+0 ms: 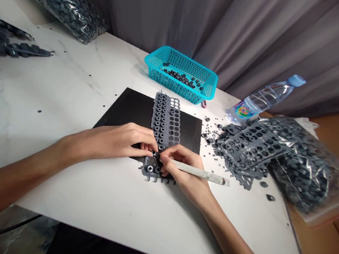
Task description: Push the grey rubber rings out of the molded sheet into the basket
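A dark grey rubber sheet (173, 129) with rows of round holes lies lengthwise in front of me, partly on a black mat (120, 109). Ring-shaped grey pieces fill its left rows, while many holes on the right are open. My left hand (126, 141) reaches in from the left, thumb and fingertips closed together at the sheet's near part; what they pinch is hidden. A slim, whitish pen-shaped tool (199, 171) is gripped in my right hand (185, 166). Its tip is hidden by the fingers, close to my left fingertips.
Behind the mat stands a turquoise basket (178, 90) with small dark pieces. At right are a water bottle (258, 97), perforated sheets (245, 145) and a clear bag of grey parts (305, 170). Another filled bag (70, 7) lies back left, near dark strips (13, 44).
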The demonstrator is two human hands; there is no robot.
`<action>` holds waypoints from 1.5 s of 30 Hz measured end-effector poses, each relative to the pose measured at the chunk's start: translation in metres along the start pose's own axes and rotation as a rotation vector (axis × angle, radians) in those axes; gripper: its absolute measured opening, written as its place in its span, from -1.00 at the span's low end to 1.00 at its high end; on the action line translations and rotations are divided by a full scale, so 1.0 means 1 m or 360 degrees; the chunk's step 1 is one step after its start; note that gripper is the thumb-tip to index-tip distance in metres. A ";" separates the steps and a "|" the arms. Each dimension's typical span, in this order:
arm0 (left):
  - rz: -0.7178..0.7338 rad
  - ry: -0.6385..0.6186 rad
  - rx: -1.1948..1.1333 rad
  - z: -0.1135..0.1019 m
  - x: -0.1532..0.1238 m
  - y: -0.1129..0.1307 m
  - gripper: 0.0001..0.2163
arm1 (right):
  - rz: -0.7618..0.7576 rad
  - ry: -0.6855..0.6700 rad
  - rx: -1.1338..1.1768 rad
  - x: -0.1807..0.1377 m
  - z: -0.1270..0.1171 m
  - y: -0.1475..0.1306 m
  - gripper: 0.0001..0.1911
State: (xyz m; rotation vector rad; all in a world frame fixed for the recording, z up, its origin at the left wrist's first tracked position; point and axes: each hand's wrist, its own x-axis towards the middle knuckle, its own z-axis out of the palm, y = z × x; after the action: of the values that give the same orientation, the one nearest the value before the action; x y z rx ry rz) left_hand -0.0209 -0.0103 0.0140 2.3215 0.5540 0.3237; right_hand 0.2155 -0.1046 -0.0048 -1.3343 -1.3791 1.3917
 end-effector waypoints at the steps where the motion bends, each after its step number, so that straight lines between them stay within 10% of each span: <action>1: 0.0000 -0.0003 0.0002 0.000 0.000 0.001 -0.83 | 0.0004 0.0003 -0.0005 0.000 0.000 0.000 -0.83; 45: 0.0051 0.0031 0.0128 0.003 -0.002 -0.001 -0.85 | -0.0020 0.0033 -0.0184 -0.005 0.004 0.001 -0.81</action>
State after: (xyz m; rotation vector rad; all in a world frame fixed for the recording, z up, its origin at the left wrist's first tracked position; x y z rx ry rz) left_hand -0.0216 -0.0123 0.0112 2.4090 0.5491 0.3456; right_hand 0.2128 -0.1105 -0.0054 -1.4079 -1.4705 1.3030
